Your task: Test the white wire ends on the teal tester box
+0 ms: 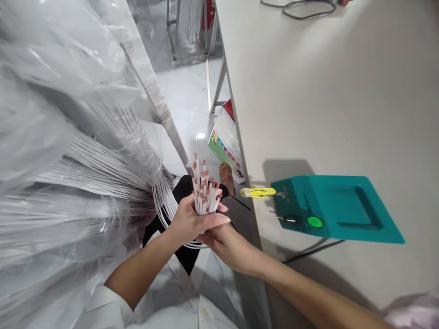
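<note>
A bundle of white wires [206, 194] with reddish, copper-coloured ends stands upright in front of my body. My left hand [194, 219] is wrapped round it, the thumb lying across the front. From the right, my right hand [221, 235] closes on the same bundle just below, its fingers partly hidden behind the wires and the left thumb. The wires curve away below my hands towards a large mass of white wires [103, 160] on the left, which is covered in clear plastic.
On the table [325, 114] at the right is a teal device [343, 208] with a green button [315, 222] and a yellow clip [259, 193]. A printed box [224, 141] sits on the floor beside the table edge. A wheeled metal rack [188, 55] stands further back. A black cable [308, 9] lies at the table's far side.
</note>
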A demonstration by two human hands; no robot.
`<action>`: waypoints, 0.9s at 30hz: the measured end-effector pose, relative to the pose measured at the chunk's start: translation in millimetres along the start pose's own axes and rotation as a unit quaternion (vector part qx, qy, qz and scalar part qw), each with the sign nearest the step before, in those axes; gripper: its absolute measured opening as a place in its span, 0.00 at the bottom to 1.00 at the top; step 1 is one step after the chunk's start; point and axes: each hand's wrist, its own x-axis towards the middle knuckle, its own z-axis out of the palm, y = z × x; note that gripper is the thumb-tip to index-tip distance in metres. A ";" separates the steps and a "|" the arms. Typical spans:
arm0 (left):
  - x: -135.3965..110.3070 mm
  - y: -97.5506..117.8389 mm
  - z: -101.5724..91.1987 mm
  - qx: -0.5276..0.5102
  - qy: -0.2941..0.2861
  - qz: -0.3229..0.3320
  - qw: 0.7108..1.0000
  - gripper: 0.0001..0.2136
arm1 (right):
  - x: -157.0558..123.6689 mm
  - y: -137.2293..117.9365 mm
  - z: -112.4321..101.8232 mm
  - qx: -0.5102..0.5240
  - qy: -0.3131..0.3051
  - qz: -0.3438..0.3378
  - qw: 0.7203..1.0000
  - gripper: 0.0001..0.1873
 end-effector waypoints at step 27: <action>-1.3 -29.0 -10.6 0.056 0.002 -0.006 0.998 0.16 | -5.7 -18.4 -30.8 0.130 0.246 0.037 0.960 0.15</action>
